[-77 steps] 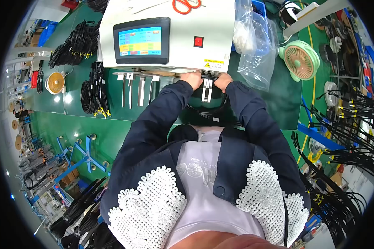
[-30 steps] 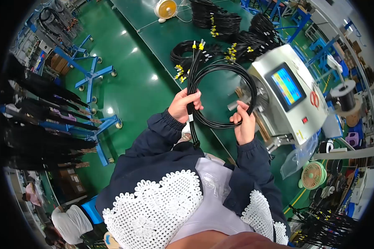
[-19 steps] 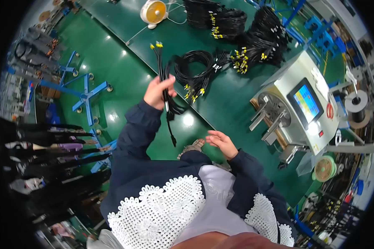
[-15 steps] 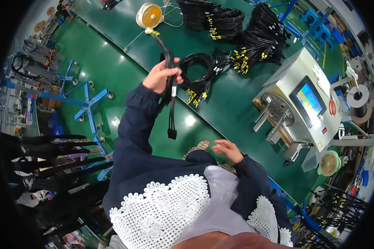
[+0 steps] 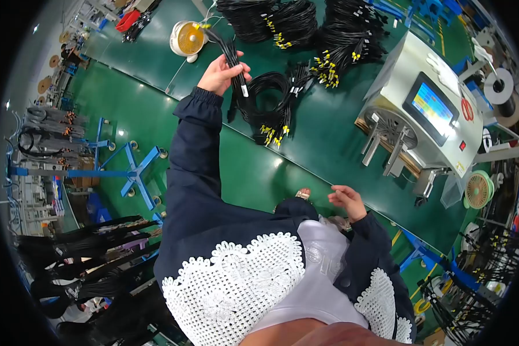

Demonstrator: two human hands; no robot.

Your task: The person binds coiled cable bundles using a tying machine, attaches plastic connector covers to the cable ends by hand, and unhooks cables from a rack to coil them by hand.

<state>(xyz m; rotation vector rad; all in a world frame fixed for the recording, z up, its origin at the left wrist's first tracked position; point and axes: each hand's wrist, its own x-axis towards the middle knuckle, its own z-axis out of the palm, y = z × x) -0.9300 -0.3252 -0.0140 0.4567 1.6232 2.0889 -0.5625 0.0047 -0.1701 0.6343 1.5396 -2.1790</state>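
My left hand (image 5: 224,74) is closed round a bundled black cable (image 5: 230,55), over the near-left edge of the green table. Yellow tips show at the cable's far end and a white label below my fingers. Beneath and right of it lies a coiled cable (image 5: 259,86) with yellow ends, which the held bundle partly overlaps; whether they touch I cannot tell. My right hand (image 5: 349,202) hovers by the table's front edge, fingers loosely apart, with nothing in it.
Piled black cables (image 5: 352,34) cover the table's back. A yellow-white fan (image 5: 188,39) stands left of them. On the right is a white machine (image 5: 427,104) with a lit screen and metal prongs. Blue wheeled stands (image 5: 135,173) occupy the floor at left, near hanging cables (image 5: 86,248).
My left hand has carried the cable up and farther over the table, beside the coil; its black connector end no longer shows. My right hand has shifted right in view.
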